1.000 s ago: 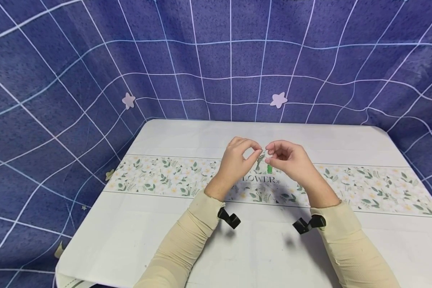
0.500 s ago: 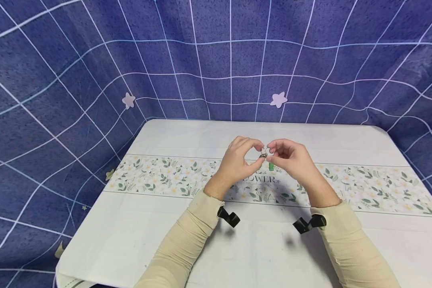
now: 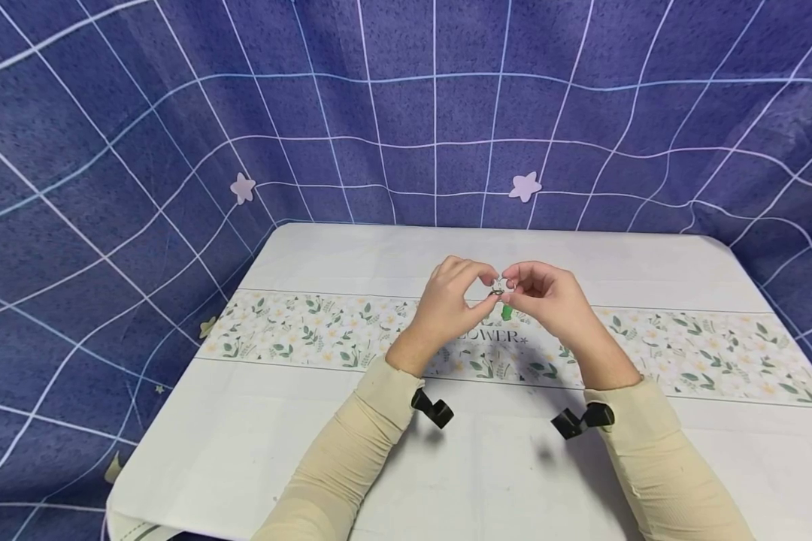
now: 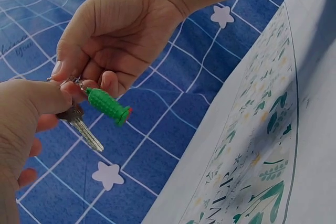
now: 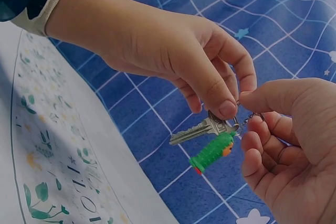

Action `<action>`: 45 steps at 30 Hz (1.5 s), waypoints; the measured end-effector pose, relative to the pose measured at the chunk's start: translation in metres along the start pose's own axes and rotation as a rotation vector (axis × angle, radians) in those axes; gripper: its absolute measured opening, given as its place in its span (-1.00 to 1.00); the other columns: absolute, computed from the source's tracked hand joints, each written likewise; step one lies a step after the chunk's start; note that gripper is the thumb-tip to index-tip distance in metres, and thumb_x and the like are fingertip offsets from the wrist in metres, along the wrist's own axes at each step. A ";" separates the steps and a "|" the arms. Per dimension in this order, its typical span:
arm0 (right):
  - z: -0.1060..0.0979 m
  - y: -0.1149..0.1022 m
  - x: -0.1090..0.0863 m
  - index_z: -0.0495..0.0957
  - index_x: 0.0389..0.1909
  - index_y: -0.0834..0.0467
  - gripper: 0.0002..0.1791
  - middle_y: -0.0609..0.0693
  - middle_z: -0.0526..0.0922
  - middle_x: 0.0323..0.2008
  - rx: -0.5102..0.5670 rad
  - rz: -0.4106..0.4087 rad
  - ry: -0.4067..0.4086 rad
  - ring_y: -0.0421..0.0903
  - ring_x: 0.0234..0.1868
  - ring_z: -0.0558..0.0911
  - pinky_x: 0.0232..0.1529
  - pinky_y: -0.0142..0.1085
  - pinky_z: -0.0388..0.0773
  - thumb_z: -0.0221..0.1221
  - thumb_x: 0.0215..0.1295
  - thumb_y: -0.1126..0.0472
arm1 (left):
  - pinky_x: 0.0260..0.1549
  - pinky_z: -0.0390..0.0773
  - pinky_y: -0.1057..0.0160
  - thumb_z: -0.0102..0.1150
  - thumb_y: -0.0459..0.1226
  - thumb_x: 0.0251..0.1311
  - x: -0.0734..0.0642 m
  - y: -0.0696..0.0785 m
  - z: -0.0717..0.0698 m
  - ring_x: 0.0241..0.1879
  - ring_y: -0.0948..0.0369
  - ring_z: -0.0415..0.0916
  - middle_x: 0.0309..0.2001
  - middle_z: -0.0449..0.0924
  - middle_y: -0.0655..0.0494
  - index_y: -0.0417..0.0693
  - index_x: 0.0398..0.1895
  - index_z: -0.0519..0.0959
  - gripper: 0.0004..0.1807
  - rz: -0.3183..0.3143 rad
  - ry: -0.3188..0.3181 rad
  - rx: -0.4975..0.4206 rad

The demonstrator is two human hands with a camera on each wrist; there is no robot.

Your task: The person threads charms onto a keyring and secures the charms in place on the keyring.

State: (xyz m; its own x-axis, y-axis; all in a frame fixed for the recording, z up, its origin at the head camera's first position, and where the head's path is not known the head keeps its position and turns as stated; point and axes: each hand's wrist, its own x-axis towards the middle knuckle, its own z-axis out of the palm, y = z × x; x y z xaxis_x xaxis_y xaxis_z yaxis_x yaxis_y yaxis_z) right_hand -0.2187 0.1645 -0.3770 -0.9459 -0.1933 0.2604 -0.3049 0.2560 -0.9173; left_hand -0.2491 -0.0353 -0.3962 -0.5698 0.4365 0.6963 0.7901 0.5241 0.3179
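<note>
Both hands meet above the middle of the table. My left hand (image 3: 449,297) pinches a silver key (image 5: 194,131) by its head, between thumb and fingers. The key's toothed blade points away from the fingertips. Facing it, my right hand (image 3: 544,297) pinches the small ring and chain (image 5: 247,121) of a keychain, with thumb and index finger right beside the left fingertips. From the chain dangles a bumpy green charm (image 4: 107,106) with a red tip, seen below the right fingers in the head view. The fingertips partly hide the ring.
A white table (image 3: 298,436) carries a printed floral band (image 3: 325,330) with lettering under the hands. Behind and to the left hangs a blue curtain (image 3: 392,113) with a white grid and stars. Black wrist mounts (image 3: 585,419) sit on both sleeves.
The key, which hung downward from the left fingers, now lies flatter between the fingertips. The left thumb and index finger have spread wider. The green charm has swung slightly; the right hand barely moved.
</note>
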 end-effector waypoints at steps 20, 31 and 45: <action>-0.001 0.002 0.001 0.62 -0.03 0.31 -0.74 0.05 0.59 -0.36 -0.022 -0.007 -0.004 -0.14 -0.41 0.54 -0.40 -0.40 0.51 0.31 0.26 0.39 | 0.06 0.42 0.23 0.45 -0.22 0.15 0.000 -0.001 0.001 -0.12 0.21 0.50 -0.26 0.68 0.21 -0.04 -0.14 0.62 -0.74 -0.012 0.006 -0.040; -0.001 -0.001 0.000 0.63 -0.03 0.29 -0.74 0.06 0.58 -0.40 -0.024 -0.003 0.002 -0.15 -0.42 0.54 -0.38 -0.42 0.52 0.33 0.26 0.35 | 0.04 0.43 0.20 0.41 -0.24 0.19 0.000 -0.002 0.000 -0.13 0.21 0.49 -0.27 0.66 0.23 0.00 -0.06 0.63 -0.73 -0.011 -0.016 -0.035; 0.000 0.001 0.000 0.62 -0.05 0.32 -0.75 0.07 0.57 -0.39 -0.016 -0.003 -0.006 -0.14 -0.40 0.54 -0.38 -0.41 0.52 0.32 0.27 0.36 | 0.11 0.40 0.22 0.43 -0.20 0.18 -0.001 -0.002 0.000 -0.14 0.24 0.49 -0.30 0.67 0.27 -0.01 -0.08 0.62 -0.72 -0.062 -0.034 -0.056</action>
State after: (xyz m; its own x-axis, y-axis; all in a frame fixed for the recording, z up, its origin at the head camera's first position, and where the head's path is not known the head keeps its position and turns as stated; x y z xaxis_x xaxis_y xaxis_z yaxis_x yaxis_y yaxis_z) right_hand -0.2189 0.1648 -0.3779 -0.9444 -0.1994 0.2616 -0.3097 0.2709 -0.9114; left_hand -0.2501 -0.0367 -0.3977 -0.6244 0.4295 0.6524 0.7640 0.5095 0.3959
